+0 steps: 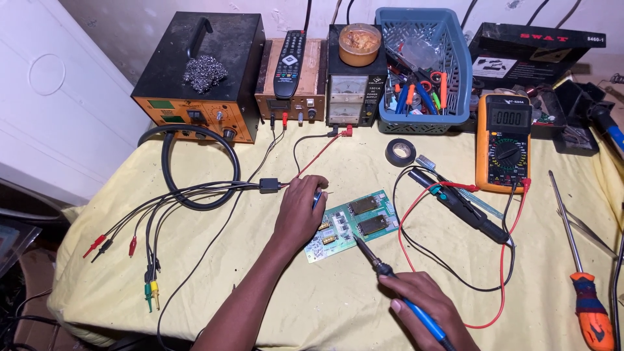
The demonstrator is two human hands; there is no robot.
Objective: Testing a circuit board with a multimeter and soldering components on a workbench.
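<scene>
1. The left hand (300,211) rests at the left edge of a green circuit board (351,224), its fingers curled shut over a small blue-edged thing that is mostly hidden; what it is cannot be told.
2. The right hand (422,305) is closed around the blue handle of a soldering iron (390,276), held like a pen.
3. The iron's dark tip touches the board near its lower middle, just below two black parts.
4. The circuit board lies flat and tilted on the yellow cloth of the tabletop (325,305), in front of both hands, near the centre.
5. Just right of the board lie black probes (465,208) with red and black leads looping across the cloth.
6. An orange multimeter (502,143) lies behind those leads, and a roll of black tape (400,152) sits near it to the left.
7. Along the back stand an orange and black box (195,81) with a wad of steel wool on top, a remote control (290,55) on a wooden box, a small power supply (351,94) and a blue basket (426,68) of tools.
8. An orange-handled screwdriver (585,286) lies at the far right.
9. Clip leads (130,244) spread out at the left.
</scene>
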